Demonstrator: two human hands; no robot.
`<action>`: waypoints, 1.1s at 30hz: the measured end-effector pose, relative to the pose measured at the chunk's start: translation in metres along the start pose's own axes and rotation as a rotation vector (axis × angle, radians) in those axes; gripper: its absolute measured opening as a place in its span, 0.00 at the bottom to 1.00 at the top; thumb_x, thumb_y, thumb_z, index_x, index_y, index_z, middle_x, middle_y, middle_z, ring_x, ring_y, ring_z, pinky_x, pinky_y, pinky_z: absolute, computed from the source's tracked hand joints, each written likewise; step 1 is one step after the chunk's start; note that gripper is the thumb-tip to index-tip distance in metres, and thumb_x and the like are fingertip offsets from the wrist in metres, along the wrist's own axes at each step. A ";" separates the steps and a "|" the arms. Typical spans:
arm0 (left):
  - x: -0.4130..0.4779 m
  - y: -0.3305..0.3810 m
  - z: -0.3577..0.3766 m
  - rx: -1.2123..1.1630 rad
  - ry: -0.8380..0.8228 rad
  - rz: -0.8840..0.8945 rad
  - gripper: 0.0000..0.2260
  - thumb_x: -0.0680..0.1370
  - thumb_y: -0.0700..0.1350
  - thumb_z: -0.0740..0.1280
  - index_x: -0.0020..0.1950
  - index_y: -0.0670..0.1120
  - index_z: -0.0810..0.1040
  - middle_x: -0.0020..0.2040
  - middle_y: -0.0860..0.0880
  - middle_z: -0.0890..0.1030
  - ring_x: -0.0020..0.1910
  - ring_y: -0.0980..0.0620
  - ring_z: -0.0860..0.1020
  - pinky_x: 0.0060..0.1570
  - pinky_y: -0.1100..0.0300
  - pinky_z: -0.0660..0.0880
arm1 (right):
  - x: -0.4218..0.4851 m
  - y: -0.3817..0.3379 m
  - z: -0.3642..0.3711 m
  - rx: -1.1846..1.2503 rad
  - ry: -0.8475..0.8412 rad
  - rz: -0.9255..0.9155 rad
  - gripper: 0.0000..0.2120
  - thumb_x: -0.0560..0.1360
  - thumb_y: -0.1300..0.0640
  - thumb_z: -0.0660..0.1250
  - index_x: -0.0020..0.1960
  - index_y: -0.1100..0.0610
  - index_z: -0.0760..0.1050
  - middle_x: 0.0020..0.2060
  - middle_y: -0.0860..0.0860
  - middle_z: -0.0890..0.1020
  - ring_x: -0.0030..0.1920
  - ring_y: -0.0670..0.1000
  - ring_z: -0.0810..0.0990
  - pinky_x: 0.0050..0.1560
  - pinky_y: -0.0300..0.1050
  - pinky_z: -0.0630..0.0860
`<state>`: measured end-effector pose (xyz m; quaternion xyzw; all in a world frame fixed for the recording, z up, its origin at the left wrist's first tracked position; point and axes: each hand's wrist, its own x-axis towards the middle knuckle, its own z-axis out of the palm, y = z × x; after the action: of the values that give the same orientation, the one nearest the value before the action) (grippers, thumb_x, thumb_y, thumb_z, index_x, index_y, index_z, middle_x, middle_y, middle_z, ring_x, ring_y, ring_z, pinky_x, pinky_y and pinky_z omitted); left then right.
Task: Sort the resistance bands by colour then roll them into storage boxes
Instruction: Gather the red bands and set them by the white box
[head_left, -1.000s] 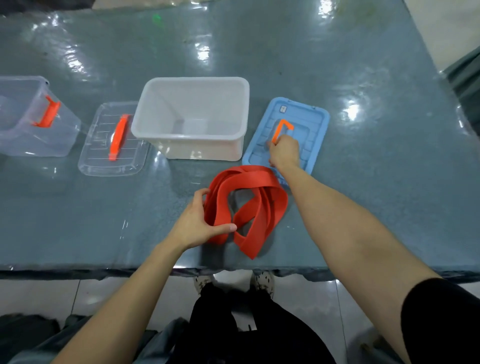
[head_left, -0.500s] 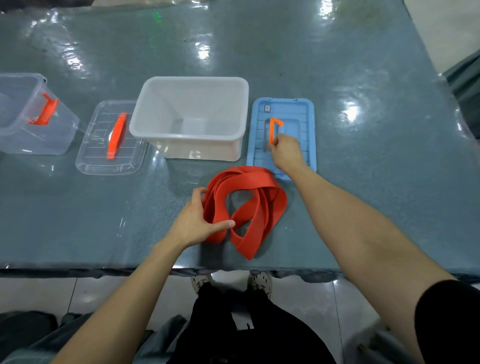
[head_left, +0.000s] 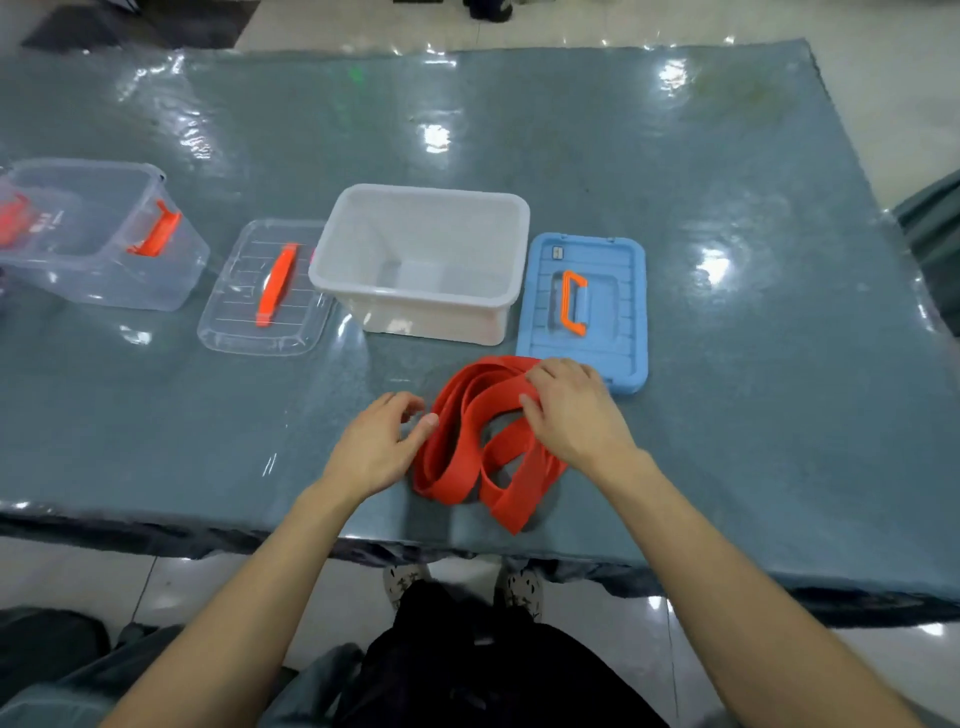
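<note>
Flat, rubbery red resistance bands (head_left: 462, 457) lie loosely coiled on a glossy table (head_left: 753, 364). The right hand (head_left: 574, 415) grips the coil's far loops under curled fingers; the left hand (head_left: 376, 449) is relaxed, thumb touching the coil's edge.

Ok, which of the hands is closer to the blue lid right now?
Right. The right hand rests on the red resistance bands just in front of the blue lid; the left hand is at the bands' left side, farther off.
</note>
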<state>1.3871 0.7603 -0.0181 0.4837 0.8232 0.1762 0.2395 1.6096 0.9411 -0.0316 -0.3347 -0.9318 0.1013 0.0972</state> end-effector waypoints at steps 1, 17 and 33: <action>-0.002 -0.005 -0.008 0.072 0.022 0.019 0.20 0.82 0.65 0.63 0.64 0.53 0.80 0.59 0.54 0.82 0.60 0.51 0.82 0.60 0.50 0.79 | 0.000 -0.012 -0.003 -0.009 0.006 -0.036 0.12 0.79 0.50 0.66 0.56 0.56 0.81 0.54 0.53 0.83 0.58 0.59 0.80 0.63 0.59 0.74; -0.053 -0.255 -0.158 0.502 0.362 -0.057 0.12 0.80 0.55 0.70 0.58 0.50 0.82 0.52 0.49 0.82 0.53 0.42 0.82 0.54 0.47 0.76 | 0.125 -0.304 0.079 -0.032 -0.054 -0.343 0.08 0.77 0.55 0.70 0.53 0.57 0.81 0.48 0.55 0.83 0.51 0.61 0.82 0.56 0.56 0.77; -0.064 -0.538 -0.357 0.395 0.330 -0.226 0.14 0.83 0.54 0.69 0.63 0.48 0.81 0.58 0.48 0.82 0.56 0.41 0.81 0.57 0.46 0.77 | 0.283 -0.622 0.156 0.043 -0.181 -0.320 0.12 0.81 0.54 0.64 0.58 0.59 0.80 0.52 0.56 0.82 0.54 0.62 0.81 0.58 0.57 0.77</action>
<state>0.8289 0.4298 0.0094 0.3910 0.9181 0.0609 0.0216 0.9811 0.6342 0.0083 -0.1695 -0.9757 0.1342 0.0349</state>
